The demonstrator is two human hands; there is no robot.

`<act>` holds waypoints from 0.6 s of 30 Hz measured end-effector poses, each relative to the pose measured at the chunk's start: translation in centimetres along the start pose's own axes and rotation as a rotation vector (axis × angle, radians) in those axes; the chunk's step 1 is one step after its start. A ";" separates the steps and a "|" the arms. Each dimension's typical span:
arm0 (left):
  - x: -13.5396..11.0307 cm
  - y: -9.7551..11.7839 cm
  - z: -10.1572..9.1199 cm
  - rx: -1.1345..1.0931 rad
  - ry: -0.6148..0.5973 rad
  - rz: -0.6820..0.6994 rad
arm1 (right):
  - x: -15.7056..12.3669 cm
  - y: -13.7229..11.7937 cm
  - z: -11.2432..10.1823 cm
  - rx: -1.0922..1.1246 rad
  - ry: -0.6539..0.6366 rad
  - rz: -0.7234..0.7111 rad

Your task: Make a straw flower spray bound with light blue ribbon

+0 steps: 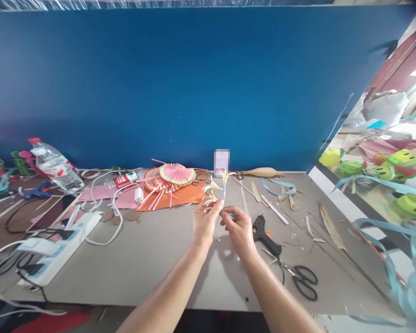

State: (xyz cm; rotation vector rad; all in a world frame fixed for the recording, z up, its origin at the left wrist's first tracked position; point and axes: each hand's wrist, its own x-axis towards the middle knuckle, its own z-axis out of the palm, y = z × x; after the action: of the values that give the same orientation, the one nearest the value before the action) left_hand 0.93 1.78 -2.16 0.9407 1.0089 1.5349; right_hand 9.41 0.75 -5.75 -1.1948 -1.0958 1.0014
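Both my hands are raised over the middle of the grey table (152,259), pinching one small paper craft sprig (217,189) between them. The sprig has a thin light-blue stem and cream curled petals, and it stands upright above my fingers. My left hand (204,221) grips the lower stem from the left, fingers closed. My right hand (238,226) pinches the stem's bottom end from the right. A black glue gun (263,231) lies just right of my right hand, and black-handled scissors (300,277) lie nearer the front edge.
Pink folded paper fans (176,175) on orange paper sit behind my hands. A white power strip (60,247) with cables and a plastic water bottle (55,165) are at the left. Paper strips and dried leaves litter the right side. A blue wall (194,83) backs the table.
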 end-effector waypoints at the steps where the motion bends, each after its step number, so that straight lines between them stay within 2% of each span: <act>1: 0.0 0.0 0.0 -0.002 0.013 0.001 | -0.1 -0.1 0.1 0.000 0.007 -0.006; 9: -0.4 -1.0 0.3 -0.069 0.085 0.070 | -0.3 -0.7 0.5 -0.053 0.042 -0.092; 12: -0.6 -1.3 0.5 -0.110 0.103 0.043 | -0.4 -0.8 0.6 -0.053 0.040 -0.125; 18: -0.9 -1.5 0.8 -0.183 0.135 -0.022 | -0.7 -1.0 0.6 -0.050 0.030 -0.101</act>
State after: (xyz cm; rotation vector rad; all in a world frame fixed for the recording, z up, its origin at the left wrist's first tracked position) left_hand 2.28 1.22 -3.40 0.7044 0.9514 1.6583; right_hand 8.70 0.05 -4.85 -1.1786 -1.1522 0.8805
